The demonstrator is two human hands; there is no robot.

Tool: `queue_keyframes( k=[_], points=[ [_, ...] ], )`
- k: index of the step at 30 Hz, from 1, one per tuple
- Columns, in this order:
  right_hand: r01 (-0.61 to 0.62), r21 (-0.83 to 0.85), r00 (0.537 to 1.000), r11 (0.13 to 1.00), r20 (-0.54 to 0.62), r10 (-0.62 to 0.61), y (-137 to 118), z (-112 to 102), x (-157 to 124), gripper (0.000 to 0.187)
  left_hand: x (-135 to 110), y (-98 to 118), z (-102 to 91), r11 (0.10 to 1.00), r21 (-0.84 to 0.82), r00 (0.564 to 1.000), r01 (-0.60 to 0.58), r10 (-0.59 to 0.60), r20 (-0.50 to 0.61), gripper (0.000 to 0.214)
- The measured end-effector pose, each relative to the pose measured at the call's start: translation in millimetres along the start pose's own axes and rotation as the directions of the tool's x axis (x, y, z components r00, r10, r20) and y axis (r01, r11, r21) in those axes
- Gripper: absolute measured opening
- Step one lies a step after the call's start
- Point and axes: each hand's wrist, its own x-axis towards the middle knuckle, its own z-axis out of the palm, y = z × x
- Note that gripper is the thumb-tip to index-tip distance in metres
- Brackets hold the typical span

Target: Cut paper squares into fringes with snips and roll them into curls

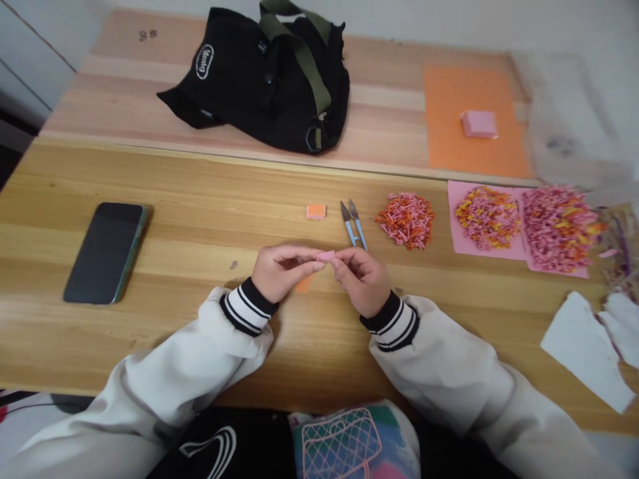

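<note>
My left hand (280, 269) and my right hand (360, 276) meet over the middle of the wooden table (200, 219). Both pinch a small pink paper piece (325, 255) between their fingertips, one at each end. An orange scrap (303, 285) lies on the table just under my left fingers. Small thread snips (352, 223) lie just beyond my right hand, and a little orange block (316, 211) sits to their left.
A dark phone (106, 251) lies at the left. A black bag (269, 73) rests at the back. Piles of pink and orange paper bits (407, 219) (488, 216) (559, 226) spread to the right, two on pink sheets. An orange sheet (449, 133) carries a pink block (479, 124). White paper pieces (584, 349) lie near the right edge.
</note>
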Motion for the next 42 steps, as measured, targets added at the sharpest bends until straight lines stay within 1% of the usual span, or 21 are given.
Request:
queue_keyframes(
  k=[4,7,11,14,18,36,42],
  points=[
    [0.003,0.008,1.0,1.0,-0.001,-0.003,1.1,-0.8,0.2,0.014,-0.1,1.4,-0.8,1.0,0.014,1.0,0.001,-0.002,0.016,0.014],
    [0.007,0.015,1.0,1.0,-0.009,-0.007,1.3,-1.4,0.4,0.013,-0.4,1.2,-2.4,0.998,0.065,1.0,0.018,-0.018,-0.004,0.015],
    [-0.005,0.005,1.0,1.0,-0.013,0.005,1.2,-1.6,0.1,0.015,-0.6,-1.0,-3.7,0.992,0.127,1.0,-0.022,0.024,-0.017,0.015],
    [-0.011,-0.006,1.0,1.0,-0.005,0.011,0.8,-1.6,-0.3,0.016,-0.4,-2.0,-2.7,0.994,0.108,0.999,-0.034,0.036,-0.021,0.012],
    [-0.006,-0.02,1.0,1.0,-0.001,0.006,1.0,-1.6,-0.6,0.014,0.1,-2.1,-0.8,0.997,0.076,0.999,-0.02,0.024,-0.041,0.01],
    [-0.013,-0.02,1.0,1.0,0.012,0.013,-1.8,-1.1,-0.2,0.014,-0.7,-3.8,-0.7,0.993,0.108,0.998,0.04,-0.033,-0.06,0.014],
    [-0.004,0.034,1.0,0.999,0.007,0.004,-2.0,1.2,-1.0,0.016,-0.5,-4.9,-0.7,0.991,0.132,0.999,0.005,0.001,-0.043,0.013]
  ],
)
